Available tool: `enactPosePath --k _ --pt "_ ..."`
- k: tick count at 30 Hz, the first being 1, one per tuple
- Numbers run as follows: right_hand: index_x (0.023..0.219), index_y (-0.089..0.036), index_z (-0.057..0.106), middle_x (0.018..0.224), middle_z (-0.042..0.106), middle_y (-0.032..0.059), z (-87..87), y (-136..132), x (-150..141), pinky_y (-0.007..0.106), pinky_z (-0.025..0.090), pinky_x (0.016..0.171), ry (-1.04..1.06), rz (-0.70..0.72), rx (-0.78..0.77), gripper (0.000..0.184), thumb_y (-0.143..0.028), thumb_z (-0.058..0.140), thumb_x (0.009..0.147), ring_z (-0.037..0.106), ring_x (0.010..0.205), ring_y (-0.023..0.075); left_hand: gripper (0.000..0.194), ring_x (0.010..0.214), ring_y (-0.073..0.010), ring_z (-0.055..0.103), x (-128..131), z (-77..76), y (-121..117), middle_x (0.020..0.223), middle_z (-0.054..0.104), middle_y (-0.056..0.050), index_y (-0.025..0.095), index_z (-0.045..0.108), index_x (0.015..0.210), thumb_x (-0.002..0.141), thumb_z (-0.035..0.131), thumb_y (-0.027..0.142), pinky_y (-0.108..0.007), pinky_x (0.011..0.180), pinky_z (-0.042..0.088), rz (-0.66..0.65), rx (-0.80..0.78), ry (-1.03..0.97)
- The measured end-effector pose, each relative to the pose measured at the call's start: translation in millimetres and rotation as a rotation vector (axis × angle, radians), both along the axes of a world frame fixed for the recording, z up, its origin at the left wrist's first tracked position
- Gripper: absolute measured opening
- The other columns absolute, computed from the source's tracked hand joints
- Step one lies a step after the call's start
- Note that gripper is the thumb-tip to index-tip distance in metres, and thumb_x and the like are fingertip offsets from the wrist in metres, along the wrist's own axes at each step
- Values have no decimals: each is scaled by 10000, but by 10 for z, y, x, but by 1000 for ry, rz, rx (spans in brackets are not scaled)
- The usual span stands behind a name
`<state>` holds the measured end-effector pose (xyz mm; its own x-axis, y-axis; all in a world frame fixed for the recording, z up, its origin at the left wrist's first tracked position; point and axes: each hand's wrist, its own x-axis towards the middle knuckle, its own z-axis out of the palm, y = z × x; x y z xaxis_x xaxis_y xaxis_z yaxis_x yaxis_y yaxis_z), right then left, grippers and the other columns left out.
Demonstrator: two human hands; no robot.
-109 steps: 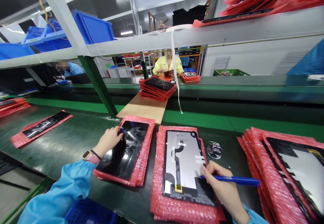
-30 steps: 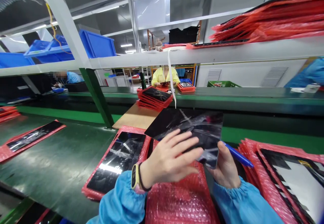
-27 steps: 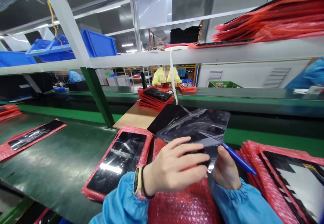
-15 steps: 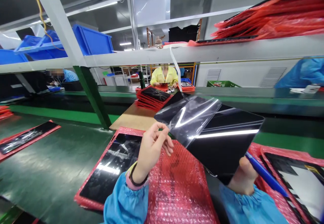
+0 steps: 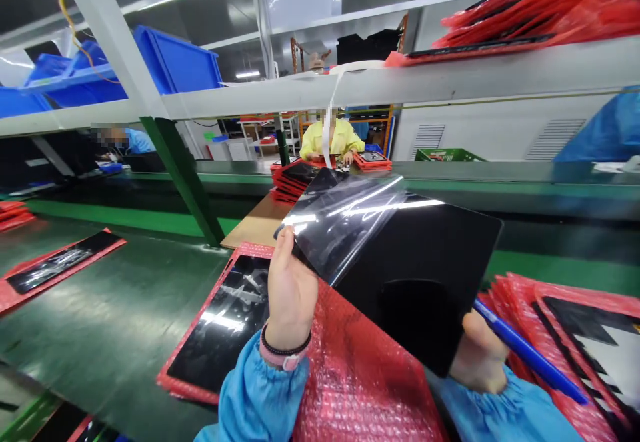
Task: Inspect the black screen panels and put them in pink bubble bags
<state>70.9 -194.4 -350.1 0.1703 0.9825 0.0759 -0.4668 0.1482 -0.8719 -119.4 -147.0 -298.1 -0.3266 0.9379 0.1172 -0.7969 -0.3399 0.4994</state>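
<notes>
A black glossy screen panel [image 5: 425,249] is held up tilted before me. My right hand [image 5: 479,352] grips its lower right corner, thumb on the front, and a blue pen [image 5: 533,352] sticks out from that same hand. At the panel's left corner is my left hand [image 5: 293,292], thumb at the edge and the other fingers hidden behind. Loose clear film [image 5: 357,225] lies bent over the panel's left half. Under the panel, red bubble wrap [image 5: 370,369] covers the bench. Left of it, another black screen [image 5: 227,322] rests on red bubble wrap.
Several wrapped panels [image 5: 595,335] are piled at right, with another stack [image 5: 295,179] ahead on a brown board [image 5: 255,222]. A white strip [image 5: 327,125] hangs from the shelf [image 5: 300,95]. Blue bins [image 5: 175,62] stand above left. A person in yellow [image 5: 333,139] works opposite.
My left hand, free above the bubble wrap before, has closed on the panel's left corner. The panel has shifted slightly left and turned a little; the film is spread differently over it.
</notes>
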Motion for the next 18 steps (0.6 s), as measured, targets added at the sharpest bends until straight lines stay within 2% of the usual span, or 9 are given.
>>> enactPosePath --k 3,6,10,15,18 --pt "1041 -335 663 1134 665 53 130 41 -131 455 478 908 51 132 55 515 -334 797 543 588 1106 316 48 991 -87 589 -85 46 -3 884 654 42 198 659 854 836 615 204 -227 1004 389 180 -3 -36" --pt "1116 -325 642 1207 627 58 229 32 -253 449 436 982 21 229 120 665 -292 863 490 535 1183 308 79 896 -64 609 -132 102 -17 837 667 58 196 663 801 844 596 194 -198 959 415 306 -12 -61" --pt "1160 -328 612 1163 648 58 292 -63 -365 491 495 897 26 281 91 771 -226 891 449 565 1147 316 89 955 -120 621 -165 127 -18 892 691 27 197 667 822 842 590 237 -284 957 441 285 9 -46" --pt "1144 -325 627 1144 661 38 306 -109 -364 476 427 996 35 233 118 713 -205 874 486 590 1127 291 57 999 -144 612 -207 99 -6 912 687 28 206 664 839 817 619 231 -332 994 421 286 51 -48" --pt "1150 -316 632 1147 662 56 315 -87 -319 463 449 972 -17 253 122 631 -229 841 561 608 1098 297 54 984 -151 609 -228 98 -4 927 680 25 206 660 833 799 634 239 -345 986 423 309 36 -36"
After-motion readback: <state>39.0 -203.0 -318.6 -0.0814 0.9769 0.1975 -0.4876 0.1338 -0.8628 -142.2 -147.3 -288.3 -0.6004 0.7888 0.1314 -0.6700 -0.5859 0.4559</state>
